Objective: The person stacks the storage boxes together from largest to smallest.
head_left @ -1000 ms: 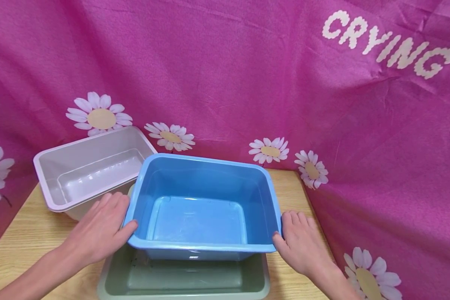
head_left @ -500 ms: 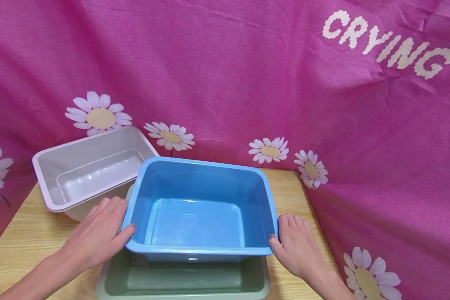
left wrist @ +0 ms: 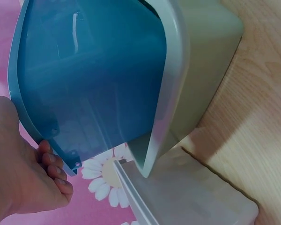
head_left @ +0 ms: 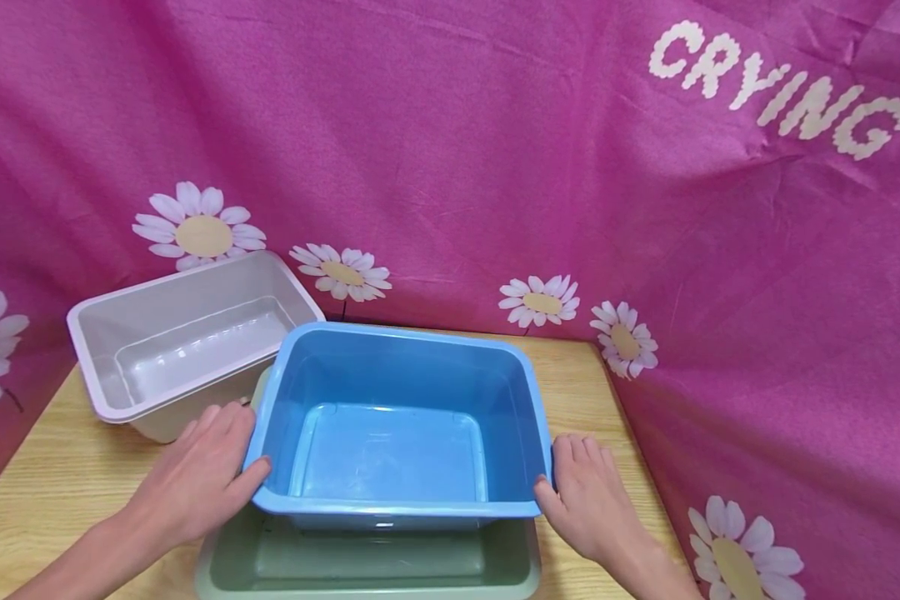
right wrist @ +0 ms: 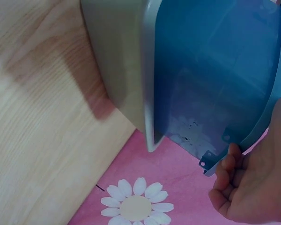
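Both hands hold a blue plastic bin [head_left: 390, 454] by the rim of its two short ends. My left hand [head_left: 202, 475] grips the left end, thumb over the rim and fingers curled under it, as the left wrist view shows. At the right end my right hand [head_left: 588, 496] does the same, its curled fingers [right wrist: 229, 166] under the lip in the right wrist view. The bin's lower part sits inside a green bin [head_left: 371, 558], with the blue rim well above the green rim [left wrist: 174, 61]. The blue bin's inside shows nothing in it.
A grey bin [head_left: 195, 342] stands at the back left, close to the green bin. All rest on a wooden table [head_left: 570, 383]. A pink cloth [head_left: 450, 167] with daisies hangs behind and along the right side.
The blue bin has come down lower into the green bin and slightly left, with both hands moving along with it. The grey and green bins stay in place.
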Motion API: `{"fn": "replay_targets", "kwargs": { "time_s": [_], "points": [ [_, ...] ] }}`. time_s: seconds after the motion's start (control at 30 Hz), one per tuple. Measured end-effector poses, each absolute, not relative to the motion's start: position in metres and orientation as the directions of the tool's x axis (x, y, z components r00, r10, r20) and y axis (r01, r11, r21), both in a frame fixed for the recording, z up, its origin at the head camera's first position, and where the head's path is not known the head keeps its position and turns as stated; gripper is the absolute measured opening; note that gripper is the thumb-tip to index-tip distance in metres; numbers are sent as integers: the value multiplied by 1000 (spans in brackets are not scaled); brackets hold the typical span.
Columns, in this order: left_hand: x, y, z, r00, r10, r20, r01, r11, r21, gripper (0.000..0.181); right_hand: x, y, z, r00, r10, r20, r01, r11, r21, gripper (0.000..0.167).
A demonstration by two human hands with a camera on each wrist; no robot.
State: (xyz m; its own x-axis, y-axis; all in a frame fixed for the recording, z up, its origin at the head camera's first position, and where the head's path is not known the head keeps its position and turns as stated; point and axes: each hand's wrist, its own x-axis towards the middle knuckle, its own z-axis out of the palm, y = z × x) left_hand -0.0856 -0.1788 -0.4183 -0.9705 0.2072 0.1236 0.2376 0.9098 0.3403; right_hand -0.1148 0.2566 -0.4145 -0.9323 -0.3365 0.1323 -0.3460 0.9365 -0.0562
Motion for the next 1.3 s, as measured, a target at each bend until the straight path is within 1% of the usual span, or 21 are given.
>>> {"fn": "replay_targets", "kwargs": {
  "time_s": [0.33, 0.57, 1.07, 1.3],
  "points": [
    [-85, -180, -424, -956, 224, 187, 276, 902, 332, 34, -114, 258, -423, -901, -380, 209, -397, 916, -46, 21],
    [-85, -181, -428, -955, 229, 189, 281, 901, 330, 36, -112, 256, -424, -915, -364, 174, -377, 925, -53, 20],
    [-85, -182, -434, -961, 223, 164, 267, 902, 340, 38, -111, 254, -426, -928, -341, 148, -352, 935, -54, 20],
    [-84, -181, -437, -962, 222, 160, 265, 900, 346, 37, -110, 253, -428, -941, -320, 108, -327, 943, -57, 20]
  ]
}}
